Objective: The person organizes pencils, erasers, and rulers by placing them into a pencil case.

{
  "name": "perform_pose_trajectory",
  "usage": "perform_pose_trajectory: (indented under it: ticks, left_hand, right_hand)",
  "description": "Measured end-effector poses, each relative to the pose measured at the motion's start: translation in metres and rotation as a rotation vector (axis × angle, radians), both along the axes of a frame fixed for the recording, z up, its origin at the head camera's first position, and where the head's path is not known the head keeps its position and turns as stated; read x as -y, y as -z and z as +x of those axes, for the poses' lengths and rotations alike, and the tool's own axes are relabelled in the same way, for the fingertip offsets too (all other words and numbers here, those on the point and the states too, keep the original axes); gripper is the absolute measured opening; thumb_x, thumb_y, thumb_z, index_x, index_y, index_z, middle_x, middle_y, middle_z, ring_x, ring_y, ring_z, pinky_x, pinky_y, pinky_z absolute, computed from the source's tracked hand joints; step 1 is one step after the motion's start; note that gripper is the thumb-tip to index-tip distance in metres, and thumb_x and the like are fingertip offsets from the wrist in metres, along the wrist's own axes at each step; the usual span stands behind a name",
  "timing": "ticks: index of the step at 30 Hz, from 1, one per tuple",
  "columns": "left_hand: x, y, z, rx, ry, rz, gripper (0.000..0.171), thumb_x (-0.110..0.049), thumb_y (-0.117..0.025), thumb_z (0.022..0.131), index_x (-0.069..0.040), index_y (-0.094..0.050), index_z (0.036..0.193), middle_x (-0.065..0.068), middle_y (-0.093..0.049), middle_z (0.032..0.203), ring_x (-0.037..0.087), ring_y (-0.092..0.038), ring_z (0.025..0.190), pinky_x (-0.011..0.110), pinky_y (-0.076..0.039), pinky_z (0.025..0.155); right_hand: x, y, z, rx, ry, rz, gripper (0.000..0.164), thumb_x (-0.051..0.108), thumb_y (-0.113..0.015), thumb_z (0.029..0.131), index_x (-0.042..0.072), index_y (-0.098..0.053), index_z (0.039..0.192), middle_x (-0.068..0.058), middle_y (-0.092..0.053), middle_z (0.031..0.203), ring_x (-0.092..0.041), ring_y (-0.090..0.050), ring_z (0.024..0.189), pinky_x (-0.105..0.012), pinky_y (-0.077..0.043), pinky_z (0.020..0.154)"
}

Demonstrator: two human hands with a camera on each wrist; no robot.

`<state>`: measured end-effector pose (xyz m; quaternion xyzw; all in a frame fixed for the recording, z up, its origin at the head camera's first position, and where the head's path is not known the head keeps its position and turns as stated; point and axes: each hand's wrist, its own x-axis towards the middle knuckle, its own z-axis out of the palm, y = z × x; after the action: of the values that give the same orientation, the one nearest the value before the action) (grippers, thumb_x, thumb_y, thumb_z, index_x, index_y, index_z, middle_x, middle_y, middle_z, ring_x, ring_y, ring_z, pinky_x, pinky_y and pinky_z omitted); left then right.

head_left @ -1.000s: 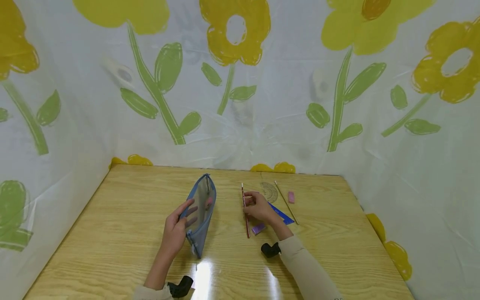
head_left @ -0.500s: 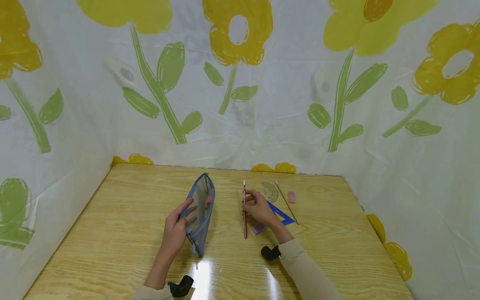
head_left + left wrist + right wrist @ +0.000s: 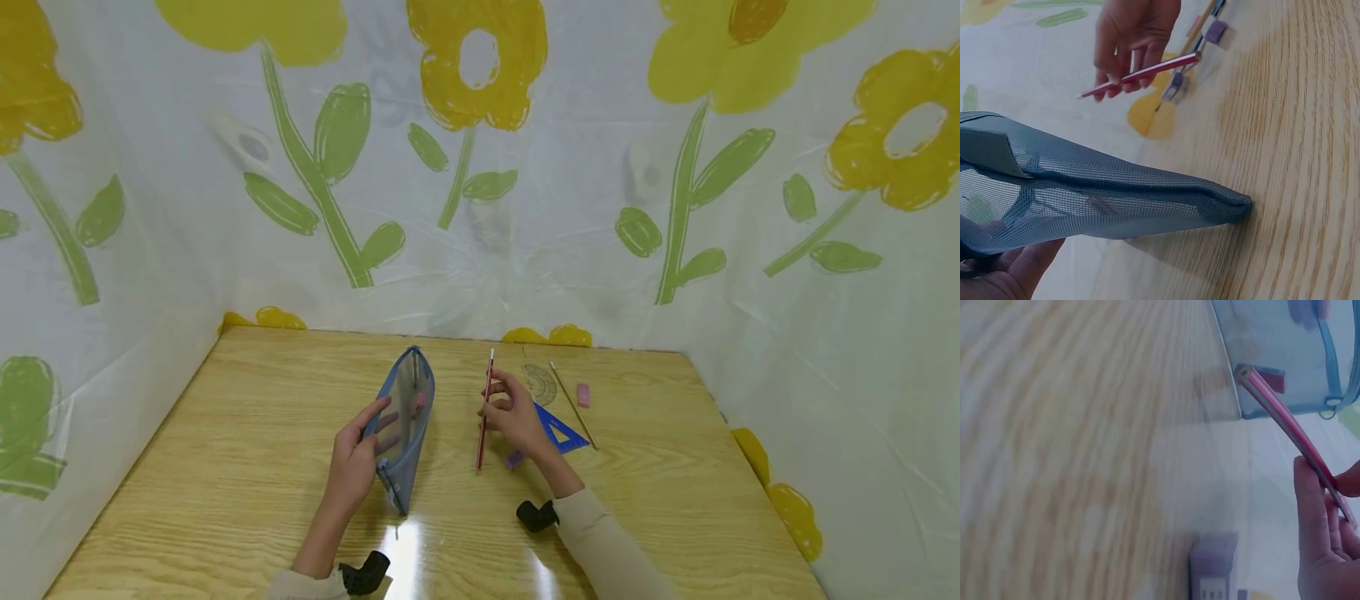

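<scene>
My left hand [image 3: 351, 462] grips the near side of a blue mesh pencil pouch [image 3: 401, 479], its zipped mouth spread wide and its lower end on the wooden table. A pink eraser [image 3: 418, 405] shows inside the pouch. To the right, my right hand [image 3: 519, 423] pinches a red pencil [image 3: 481, 450] between thumb and fingers, held tilted above the table. In the right wrist view the pencil [image 3: 1288, 422] has one end overlapping the pouch wall [image 3: 1254, 337]. The left wrist view shows the pencil [image 3: 1175, 63] apart from the pouch [image 3: 1135, 178].
Right of the right hand lie a blue set square [image 3: 570, 438], a clear protractor [image 3: 542, 385], a gold pencil [image 3: 574, 406] and a pink eraser [image 3: 583, 394]. A purple eraser [image 3: 514, 459] sits under the right wrist. Flower-printed cloth [image 3: 562, 250] walls the table's back and sides.
My right hand has raised the red pencil off the table and tipped it, its lower end swinging left toward the pouch. The left hand and pouch have barely moved.
</scene>
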<state>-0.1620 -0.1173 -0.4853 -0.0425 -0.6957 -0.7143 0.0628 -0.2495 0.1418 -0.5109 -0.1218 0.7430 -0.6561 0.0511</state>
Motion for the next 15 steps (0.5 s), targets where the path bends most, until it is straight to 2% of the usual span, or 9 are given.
perform_pose_trajectory:
  ticks: [8, 12, 15]
  left_hand:
    - [0.001, 0.000, -0.002, 0.005, -0.002, 0.007, 0.060, 0.014, -0.020, 0.092, 0.012, -0.040, 0.149, 0.028, -0.036, 0.157, 0.047, -0.049, 0.134, 0.042, -0.057, 0.100]
    - [0.002, 0.001, -0.003, 0.002, -0.004, 0.013, 0.060, 0.015, -0.019, 0.092, 0.012, -0.040, 0.148, 0.029, -0.037, 0.156, 0.047, -0.049, 0.134, 0.043, -0.056, 0.100]
    - [0.002, 0.002, -0.003, 0.000, -0.010, 0.010, 0.060, 0.015, -0.020, 0.092, 0.012, -0.040, 0.148, 0.028, -0.038, 0.156, 0.046, -0.049, 0.135, 0.042, -0.056, 0.101]
  right_hand:
    - [0.009, -0.005, 0.005, -0.043, 0.055, -0.081, 0.060, -0.009, -0.056, 0.095, 0.008, -0.042, 0.151, -0.033, -0.048, 0.129, -0.044, -0.066, 0.096, -0.034, -0.065, 0.068]
    - [0.013, -0.009, 0.009, -0.099, 0.063, -0.117, 0.058, -0.009, -0.056, 0.095, 0.010, -0.044, 0.149, -0.032, -0.049, 0.128, -0.030, -0.068, 0.091, -0.036, -0.065, 0.069]
    - [0.017, -0.014, 0.013, -0.179, 0.068, -0.153, 0.058, -0.010, -0.056, 0.094, 0.009, -0.045, 0.148, -0.032, -0.049, 0.125, -0.017, -0.068, 0.087, -0.036, -0.066, 0.069]
